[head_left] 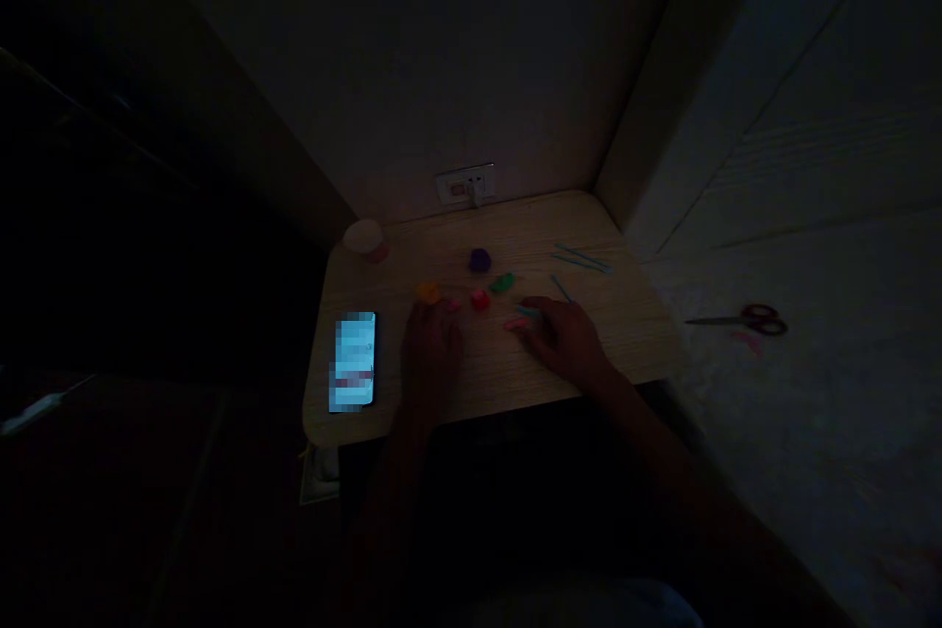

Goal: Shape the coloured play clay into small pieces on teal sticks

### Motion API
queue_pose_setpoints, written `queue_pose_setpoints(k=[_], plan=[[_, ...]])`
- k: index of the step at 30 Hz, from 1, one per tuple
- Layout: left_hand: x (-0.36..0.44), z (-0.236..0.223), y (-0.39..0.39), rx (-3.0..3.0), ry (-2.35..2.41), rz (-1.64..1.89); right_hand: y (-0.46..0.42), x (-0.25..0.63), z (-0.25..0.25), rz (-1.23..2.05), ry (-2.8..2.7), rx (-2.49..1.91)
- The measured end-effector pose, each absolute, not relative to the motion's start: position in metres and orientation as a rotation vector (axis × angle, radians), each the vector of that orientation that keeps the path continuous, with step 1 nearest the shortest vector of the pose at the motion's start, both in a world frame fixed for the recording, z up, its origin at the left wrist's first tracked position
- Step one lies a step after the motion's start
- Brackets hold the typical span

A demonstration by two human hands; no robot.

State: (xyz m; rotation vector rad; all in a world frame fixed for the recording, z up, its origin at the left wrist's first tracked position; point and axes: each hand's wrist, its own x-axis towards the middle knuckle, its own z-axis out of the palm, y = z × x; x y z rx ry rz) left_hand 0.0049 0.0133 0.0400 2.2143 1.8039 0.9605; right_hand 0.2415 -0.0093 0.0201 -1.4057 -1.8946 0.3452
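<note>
The scene is very dark. My left hand [433,345] rests low over the small wooden table, fingers forward and somewhat apart from the thumb. Its fingertips come close to an orange lump [428,292] and a small pink piece [453,306], both like modelling clay. My right hand [568,339] lies on the table with index finger and thumb parted. Beside its fingertips are a flat pink piece [516,324] and a short light-blue piece [528,311]; whether the fingers touch them is unclear. Between the hands sit a red lump [480,300], a green one [502,284] and a dark purple one [480,260].
A lit phone [353,361] lies on the table's left side, a pale cup [366,239] behind it. Thin blue strips [581,261] lie at the right, another strip [562,288] near my right hand. Scissors [743,320] lie beyond the table. A wall socket [465,184] holds a plug.
</note>
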Motion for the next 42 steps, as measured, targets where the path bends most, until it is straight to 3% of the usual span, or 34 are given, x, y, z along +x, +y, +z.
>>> queue_pose_setpoints(k=[5,11,20,27,42], plan=[[0.015,0.041,0.02,2.256,1.966,0.801,0.0,0.241,0.017,0.38,-2.141,-1.337],[0.014,0.043,0.019,2.351,1.999,0.747,0.006,0.243,0.018,0.322,-2.056,-1.53],[0.016,0.033,-0.007,1.974,1.441,1.088,-0.006,0.239,0.026,0.308,-1.91,-1.532],[0.017,0.021,-0.013,1.652,1.22,1.014,-0.023,0.218,0.027,0.554,-2.083,-1.276],[0.014,0.018,-0.01,1.613,1.17,0.965,-0.028,0.21,0.025,0.447,-2.192,-1.367]])
